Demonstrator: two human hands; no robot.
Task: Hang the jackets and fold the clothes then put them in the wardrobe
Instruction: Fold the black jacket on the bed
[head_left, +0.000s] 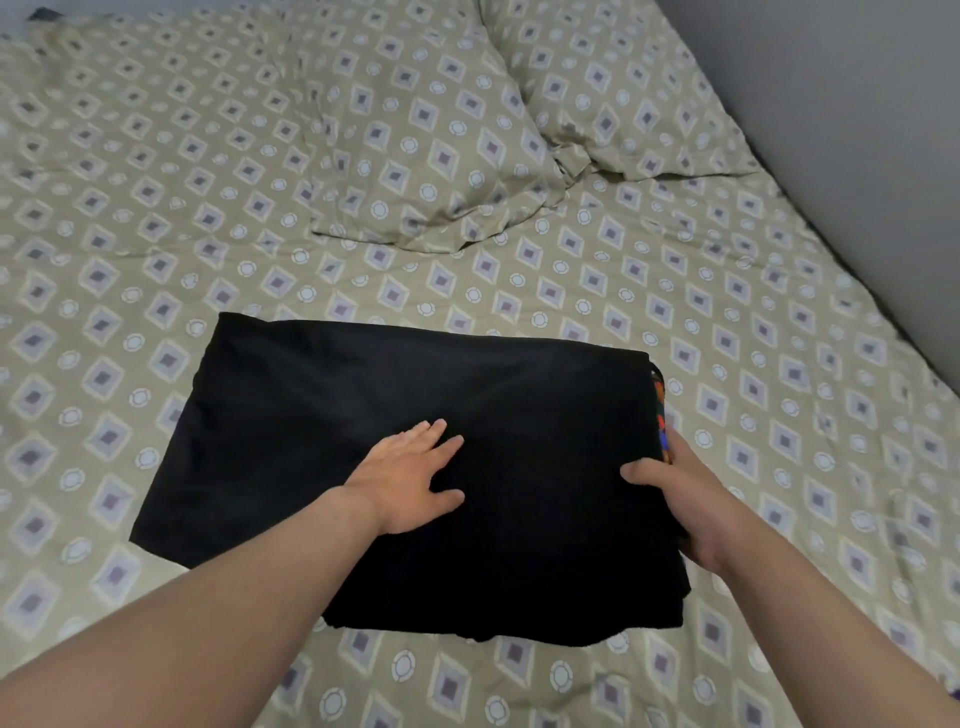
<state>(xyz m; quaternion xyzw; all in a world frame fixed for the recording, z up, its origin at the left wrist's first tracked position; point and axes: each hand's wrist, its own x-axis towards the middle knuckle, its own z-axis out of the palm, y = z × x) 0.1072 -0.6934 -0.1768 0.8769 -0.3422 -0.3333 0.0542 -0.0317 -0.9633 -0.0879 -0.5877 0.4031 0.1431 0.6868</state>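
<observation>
A black garment (363, 415) is lying folded on the bed (779, 415), making a broad, roughly rectangular slab of plain dark cloth. Its far edge is running fairly straight. Its left part is lying thin and flat against the sheet, while layers are stacking up thicker at the near edge. Along the right edge a colourful strip (661, 415) of orange, red and blue pattern is peeking out. Whether it belongs to the same garment or to another piece cannot be told.

The bed is carrying the garment on its near half, on a beige sheet printed with grey diamonds and pale rings. One pillow (415, 130) in the same fabric is lying further back, and a second pillow (623, 88) is sitting to its right, both well apart from the garment. A grey wall (857, 130) is running along the bed's right side.

The left hand (410, 478) is resting palm down on the middle of the garment, its fingers straight and spread over the cloth. The right hand (685, 499) is gripping the garment's right edge, just below the colourful strip. Its thumb (644, 475) is lying on top of the black cloth while the fingers are curling round the edge, mostly out of sight.
</observation>
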